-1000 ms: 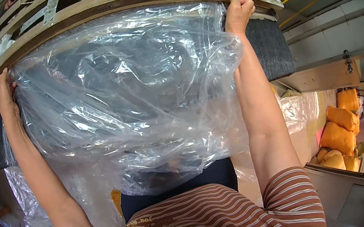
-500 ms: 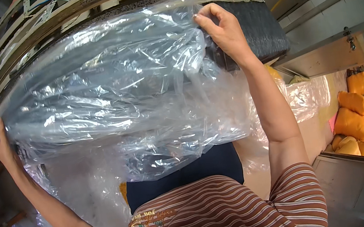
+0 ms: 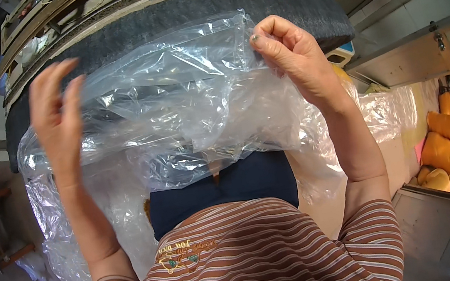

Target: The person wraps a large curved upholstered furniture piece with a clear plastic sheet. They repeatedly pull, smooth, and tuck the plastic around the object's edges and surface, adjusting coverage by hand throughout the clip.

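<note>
A sheet of clear, crinkled plastic (image 3: 164,61) lies across the front of a dark padded surface (image 3: 168,13) and hangs down over my lap in loose folds. At its far right corner, my right hand (image 3: 297,57) pinches the edge between thumb and fingers. My left hand (image 3: 57,118), slightly blurred, is raised at the sheet's left end with thumb and fingers apart and nothing visible between them. Whether the plastic is a single sheet or a bag, I cannot tell.
Wooden slats and a rail (image 3: 62,19) run behind the dark surface. More clear plastic (image 3: 390,113) spreads to the right and down on the left. Stacked orange bundles (image 3: 443,145) stand at the far right, near a wooden panel (image 3: 402,63) with a metal fitting.
My left hand has let go of the plastic's left edge and moved right and up. The plastic has slid nearer me, baring more dark surface. My right hand keeps its pinch, slightly lower.
</note>
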{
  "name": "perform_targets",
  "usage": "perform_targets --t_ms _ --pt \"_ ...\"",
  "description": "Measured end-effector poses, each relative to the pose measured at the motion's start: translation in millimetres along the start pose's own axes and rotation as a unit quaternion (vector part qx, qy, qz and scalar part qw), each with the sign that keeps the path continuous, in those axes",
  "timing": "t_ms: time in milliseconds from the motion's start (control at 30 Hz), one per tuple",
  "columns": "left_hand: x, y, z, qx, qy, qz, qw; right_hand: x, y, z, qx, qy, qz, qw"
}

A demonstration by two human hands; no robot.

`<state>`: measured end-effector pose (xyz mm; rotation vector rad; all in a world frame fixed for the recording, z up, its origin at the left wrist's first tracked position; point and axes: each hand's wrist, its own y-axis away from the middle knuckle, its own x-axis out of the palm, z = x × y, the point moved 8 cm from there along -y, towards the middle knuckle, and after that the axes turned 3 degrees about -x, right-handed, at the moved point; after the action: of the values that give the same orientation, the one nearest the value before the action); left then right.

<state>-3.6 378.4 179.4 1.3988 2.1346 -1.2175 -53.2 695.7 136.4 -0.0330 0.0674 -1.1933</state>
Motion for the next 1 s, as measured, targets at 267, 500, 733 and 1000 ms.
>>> perform_targets --t_ms 267,500,733,1000 --pt "117 2 -134 0.134 0.207 0.211 0.946 -1 31 -3 -0.012 -0.012 -0.009 1.0" --pt "127 20 -125 0.086 0.252 0.214 0.94 6 42 -24 0.08 -0.01 0.067 0.994" --pt "124 24 -120 0.075 0.239 0.226 0.941 27 44 -23 0.074 -0.102 0.144 0.982" --pt "116 42 -115 0.017 0.312 0.242 0.918 38 48 -30 0.002 -0.125 0.09 0.988"
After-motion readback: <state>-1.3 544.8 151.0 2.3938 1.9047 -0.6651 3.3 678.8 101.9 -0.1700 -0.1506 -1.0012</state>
